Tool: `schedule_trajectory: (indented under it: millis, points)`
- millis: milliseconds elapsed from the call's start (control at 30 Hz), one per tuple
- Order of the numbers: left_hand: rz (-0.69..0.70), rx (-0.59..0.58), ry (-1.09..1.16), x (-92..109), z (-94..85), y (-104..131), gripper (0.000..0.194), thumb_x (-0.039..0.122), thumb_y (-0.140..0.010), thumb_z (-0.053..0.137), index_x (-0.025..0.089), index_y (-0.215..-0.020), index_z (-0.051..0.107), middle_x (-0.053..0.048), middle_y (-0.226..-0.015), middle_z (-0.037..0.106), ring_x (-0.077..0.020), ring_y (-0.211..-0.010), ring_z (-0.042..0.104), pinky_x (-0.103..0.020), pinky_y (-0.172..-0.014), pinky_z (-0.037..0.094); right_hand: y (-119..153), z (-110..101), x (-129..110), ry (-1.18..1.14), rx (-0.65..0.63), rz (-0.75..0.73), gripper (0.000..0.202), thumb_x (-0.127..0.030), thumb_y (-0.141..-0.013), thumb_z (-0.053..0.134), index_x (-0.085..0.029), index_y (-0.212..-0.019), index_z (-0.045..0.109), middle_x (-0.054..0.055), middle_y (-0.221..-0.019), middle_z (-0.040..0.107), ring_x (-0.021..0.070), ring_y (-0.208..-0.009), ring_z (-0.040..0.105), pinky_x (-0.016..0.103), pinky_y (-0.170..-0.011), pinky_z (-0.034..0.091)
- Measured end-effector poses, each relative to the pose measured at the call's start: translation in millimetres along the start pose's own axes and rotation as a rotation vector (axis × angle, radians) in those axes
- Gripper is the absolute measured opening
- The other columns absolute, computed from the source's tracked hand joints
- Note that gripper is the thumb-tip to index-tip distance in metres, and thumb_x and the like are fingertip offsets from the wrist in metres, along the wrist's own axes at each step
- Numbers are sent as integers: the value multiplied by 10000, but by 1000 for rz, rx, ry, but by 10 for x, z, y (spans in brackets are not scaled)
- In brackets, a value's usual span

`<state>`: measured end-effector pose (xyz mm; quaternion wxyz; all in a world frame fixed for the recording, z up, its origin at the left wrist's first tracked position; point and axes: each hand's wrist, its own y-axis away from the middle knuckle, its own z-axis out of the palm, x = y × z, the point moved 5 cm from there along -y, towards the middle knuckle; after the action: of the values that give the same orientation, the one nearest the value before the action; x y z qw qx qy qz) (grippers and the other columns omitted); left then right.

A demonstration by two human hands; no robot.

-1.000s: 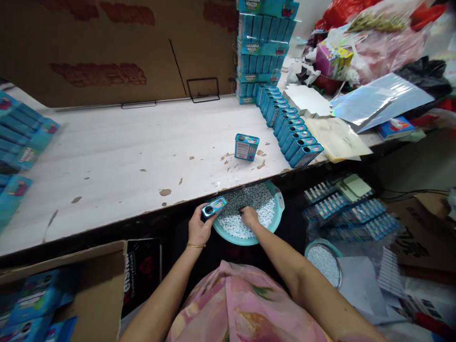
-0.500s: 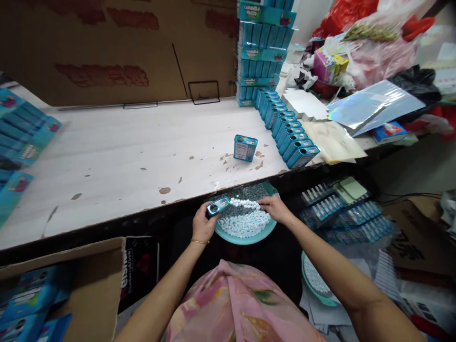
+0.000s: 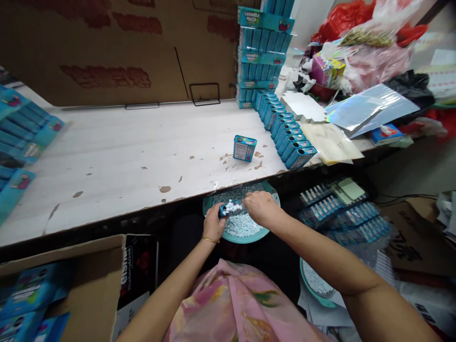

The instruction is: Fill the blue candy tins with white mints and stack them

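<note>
My left hand [image 3: 213, 224] is closed around a small blue tin [image 3: 221, 212], holding it above a turquoise basin [image 3: 251, 239]. White candy pellets [image 3: 232, 206] are heaped over the tin's top and hide its opening. Close to the tin, my right hand [image 3: 262, 208] is closed on what looks like a small clear scoop [image 3: 241, 209], mostly covered by fingers and pellets. More white pellets [image 3: 242, 226] fill the basin below both hands. On the white table [image 3: 124, 156], a single blue tin [image 3: 244, 148] stands upright near the front edge.
A row of open blue tins [image 3: 290, 137] runs along the table's right side, beside stacked display trays [image 3: 261, 57]. More trays [image 3: 26, 123] stand at the left. Below are a cardboard box [image 3: 96, 285] with blue packs and a second bowl [image 3: 317, 280] of pellets.
My right hand has moved left and up to the tin, bringing the scoop's pellets onto its top. The tin, its opening visible before, has shifted slightly right.
</note>
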<state>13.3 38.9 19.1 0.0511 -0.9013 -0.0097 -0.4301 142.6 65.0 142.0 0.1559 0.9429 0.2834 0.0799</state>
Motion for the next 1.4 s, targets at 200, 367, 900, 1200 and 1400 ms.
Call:
schedule_trajectory:
  millis: [200, 367, 900, 1200, 1400]
  points:
    - [-10, 4, 16, -36, 28, -20, 342, 181, -661, 538, 174, -1003, 523, -60, -997, 589, -210, -927, 513, -349, -838, 405, 30, -21, -72, 38, 66, -24, 215, -154, -800, 376, -174, -781, 588, 86, -813, 596, 193, -784, 552, 289, -653, 392]
    - [-9, 16, 40, -72, 3, -19, 327, 195, -669, 540, 176, -995, 524, -59, -981, 593, -206, -908, 522, -348, -822, 414, 117, 63, 131, 12, 58, 31, 239, -143, -795, 369, -185, -827, 602, 80, -840, 596, 176, -787, 547, 267, -648, 385]
    - [-111, 143, 104, -289, -345, 12, 357, 303, -667, 578, 193, -1002, 524, -43, -961, 600, -189, -887, 551, -339, -818, 419, -719, 1913, 118, -617, -55, 371, 328, -92, -746, 425, -215, -947, 653, 55, -988, 643, 179, -951, 561, 247, -781, 408]
    - [-116, 180, 173, -332, -357, -27, 370, 312, -666, 583, 187, -1008, 517, -43, -963, 591, -182, -886, 544, -330, -824, 414, -383, 1530, 626, -908, 86, 264, 278, -105, -723, 495, -158, -946, 652, 36, -909, 657, 123, -793, 591, 205, -700, 444]
    - [-59, 103, 78, -166, -169, -72, 341, 240, -653, 571, 188, -988, 534, -53, -971, 597, -204, -905, 533, -348, -825, 414, -98, 740, 668, -813, 181, 101, 244, -148, -727, 500, -202, -894, 669, 17, -831, 655, 137, -800, 571, 224, -703, 413]
